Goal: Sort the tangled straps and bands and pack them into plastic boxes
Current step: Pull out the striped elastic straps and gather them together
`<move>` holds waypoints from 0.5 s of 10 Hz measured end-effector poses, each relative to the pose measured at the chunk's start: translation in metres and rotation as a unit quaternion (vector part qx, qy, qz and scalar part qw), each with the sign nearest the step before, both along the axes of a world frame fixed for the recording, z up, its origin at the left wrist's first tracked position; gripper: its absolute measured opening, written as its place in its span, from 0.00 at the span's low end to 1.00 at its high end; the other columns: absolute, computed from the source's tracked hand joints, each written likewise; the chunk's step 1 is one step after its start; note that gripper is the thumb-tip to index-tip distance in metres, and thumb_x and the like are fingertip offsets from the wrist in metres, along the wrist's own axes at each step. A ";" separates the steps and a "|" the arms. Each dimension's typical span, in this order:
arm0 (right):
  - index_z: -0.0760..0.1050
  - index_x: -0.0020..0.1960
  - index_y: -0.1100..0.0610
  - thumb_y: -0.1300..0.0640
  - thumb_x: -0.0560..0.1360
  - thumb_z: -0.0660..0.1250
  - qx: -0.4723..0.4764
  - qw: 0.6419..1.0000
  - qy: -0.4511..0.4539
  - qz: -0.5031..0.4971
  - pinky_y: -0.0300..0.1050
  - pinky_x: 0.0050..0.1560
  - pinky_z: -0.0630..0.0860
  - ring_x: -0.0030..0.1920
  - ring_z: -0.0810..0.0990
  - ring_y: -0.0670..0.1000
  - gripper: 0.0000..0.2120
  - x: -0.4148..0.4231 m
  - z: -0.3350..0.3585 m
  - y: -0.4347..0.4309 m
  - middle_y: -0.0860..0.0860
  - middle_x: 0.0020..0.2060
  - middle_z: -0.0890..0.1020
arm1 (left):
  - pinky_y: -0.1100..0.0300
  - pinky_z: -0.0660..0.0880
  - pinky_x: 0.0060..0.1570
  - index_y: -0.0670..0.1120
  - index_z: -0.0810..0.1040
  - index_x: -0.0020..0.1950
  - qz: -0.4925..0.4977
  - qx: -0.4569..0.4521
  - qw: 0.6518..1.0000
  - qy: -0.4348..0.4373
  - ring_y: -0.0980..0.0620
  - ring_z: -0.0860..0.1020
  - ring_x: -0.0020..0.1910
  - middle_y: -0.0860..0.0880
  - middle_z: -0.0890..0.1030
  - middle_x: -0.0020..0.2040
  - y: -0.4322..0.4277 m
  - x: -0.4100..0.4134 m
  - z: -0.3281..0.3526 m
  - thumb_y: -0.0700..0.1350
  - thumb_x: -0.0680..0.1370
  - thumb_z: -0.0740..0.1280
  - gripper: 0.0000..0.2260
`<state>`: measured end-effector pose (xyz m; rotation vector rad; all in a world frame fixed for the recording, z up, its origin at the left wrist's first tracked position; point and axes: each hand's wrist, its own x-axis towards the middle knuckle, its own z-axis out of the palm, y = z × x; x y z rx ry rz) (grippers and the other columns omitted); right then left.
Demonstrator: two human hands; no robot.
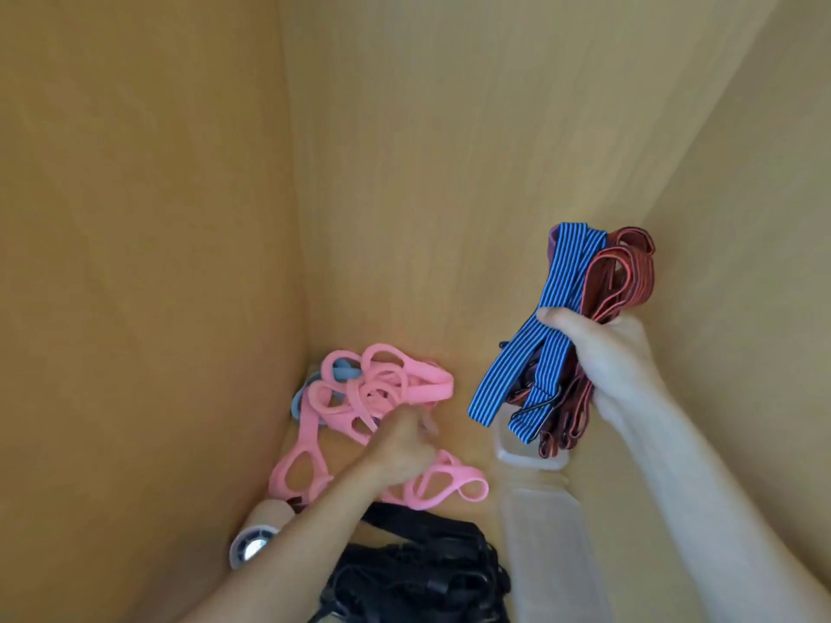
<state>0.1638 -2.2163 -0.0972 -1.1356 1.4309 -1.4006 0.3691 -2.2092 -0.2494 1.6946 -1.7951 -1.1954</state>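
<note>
My right hand [602, 357] grips blue-striped and red straps [567, 272]; left hand [400, 447] on pink bands [427, 386], fingers blurred, grip unclear.

Illumination is warm, diffuse and moderately bright. The right hand [602, 357] is lit more strongly than the left hand [402, 445], which shows motion blur. Shadows are soft. Wide-angle distortion bends the wooden panels [135, 218] near the frame edges. Sharpness is low overall.

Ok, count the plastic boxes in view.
2: one clear box below the strap bundle the right hand holds, a second box nearer, beside that forearm. Others may be hidden.
</note>
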 end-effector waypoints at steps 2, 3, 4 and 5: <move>0.84 0.40 0.52 0.60 0.68 0.78 0.002 0.998 0.060 0.022 0.50 0.40 0.84 0.39 0.87 0.55 0.05 -0.001 -0.022 -0.002 0.53 0.38 0.87 | 0.35 0.55 0.71 0.62 0.69 0.70 -0.189 -0.025 0.935 -0.300 0.35 0.57 0.74 0.49 0.58 0.74 -0.017 -0.030 -0.070 0.63 0.68 0.70 0.31; 0.83 0.39 0.54 0.62 0.70 0.78 -0.011 0.996 0.074 0.037 0.49 0.42 0.84 0.39 0.87 0.53 0.05 -0.007 -0.026 -0.008 0.53 0.38 0.87 | 0.29 0.49 0.72 0.59 0.62 0.76 -0.205 -0.035 0.898 -0.387 0.31 0.49 0.77 0.46 0.50 0.80 -0.024 -0.041 -0.082 0.65 0.73 0.65 0.33; 0.83 0.45 0.52 0.57 0.69 0.80 -0.013 0.993 0.103 0.061 0.43 0.46 0.82 0.44 0.86 0.49 0.08 -0.011 -0.022 -0.013 0.50 0.43 0.87 | 0.32 0.54 0.73 0.49 0.53 0.81 -0.163 -0.052 0.886 -0.431 0.32 0.51 0.78 0.42 0.51 0.81 -0.032 -0.046 -0.079 0.54 0.81 0.59 0.30; 0.82 0.51 0.55 0.57 0.68 0.81 -0.026 0.994 0.081 0.068 0.40 0.47 0.81 0.46 0.85 0.48 0.14 -0.012 -0.025 -0.018 0.50 0.46 0.86 | 0.41 0.68 0.67 0.45 0.60 0.78 -0.140 -0.068 0.889 -0.431 0.35 0.64 0.72 0.41 0.63 0.75 -0.045 -0.036 -0.071 0.42 0.82 0.58 0.23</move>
